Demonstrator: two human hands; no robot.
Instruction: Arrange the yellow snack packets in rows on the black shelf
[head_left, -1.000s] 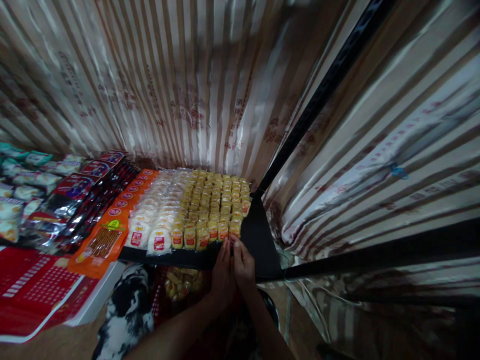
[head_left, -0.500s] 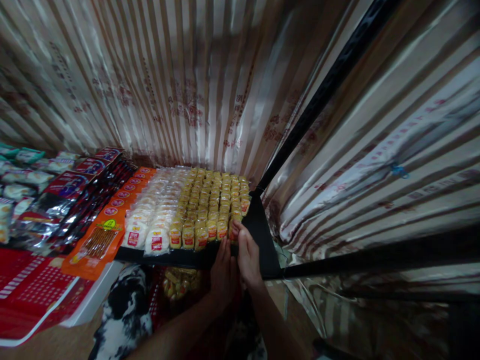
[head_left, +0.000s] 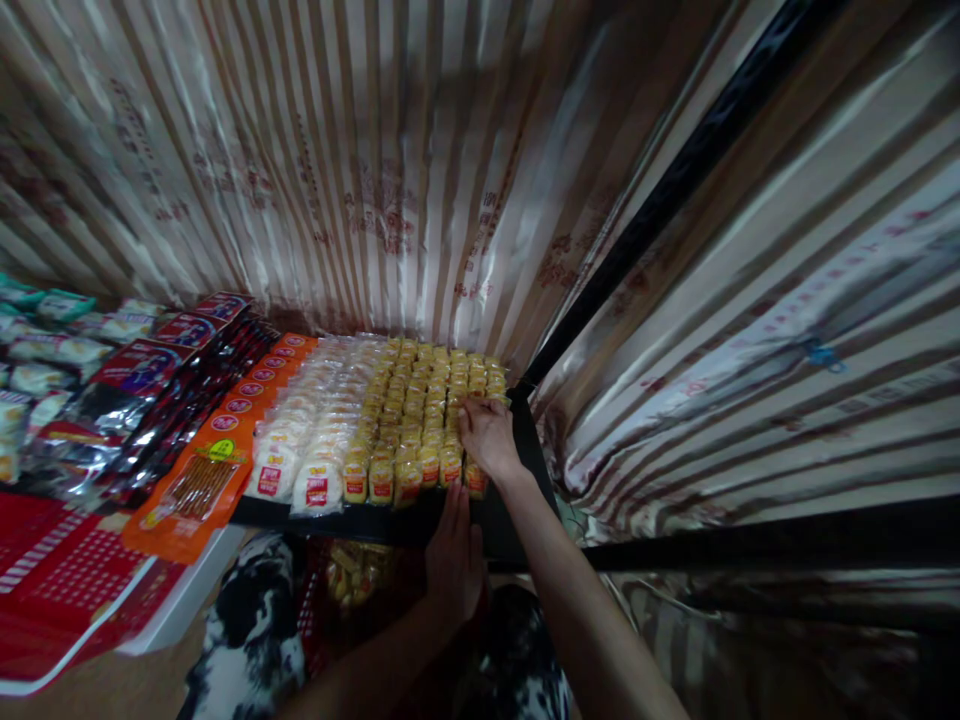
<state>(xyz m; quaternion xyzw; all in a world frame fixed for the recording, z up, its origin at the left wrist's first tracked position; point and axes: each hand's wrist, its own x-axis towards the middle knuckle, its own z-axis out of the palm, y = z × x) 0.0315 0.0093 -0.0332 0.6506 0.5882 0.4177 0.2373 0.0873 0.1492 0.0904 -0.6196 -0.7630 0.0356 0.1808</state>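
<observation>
Observed at the black shelf (head_left: pixel 517 520), taken as the landmark throughout.

Right hand (head_left: pixel 487 438): laid palm down on the yellow snack packets (head_left: pixel 420 410), over the right-hand column near the shelf's front right corner. Fingers loosely curved and spread forward across the packet tops, touching them; not seen to be closed around any single packet. Whether one packet was pinched beneath the fingers could not be told.

Left hand (head_left: pixel 454 560): placed below the front edge of the shelf, fingers extended upward and together, tips touching or just at that edge under the front row of yellow packets. Nothing seen held in it.

Yellow snack packets: stood in close rows on the right half of the shelf, red labels facing front, reaching back to the striped curtain (head_left: pixel 360 180).

White snack packets (head_left: pixel 307 450): ranged in rows just left of the yellow ones on the same shelf, touching them.

Orange packets (head_left: pixel 217 460): lain overlapping at the shelf's left end, the foremost hanging past the front edge.

Dark red and black packets (head_left: pixel 150 390): stacked further left of the shelf's orange row.

Red printed sheet (head_left: pixel 67 580): lain below and left of the shelf's front edge.

Black post (head_left: pixel 675 190): risen slantwise from the shelf's rear right corner.
</observation>
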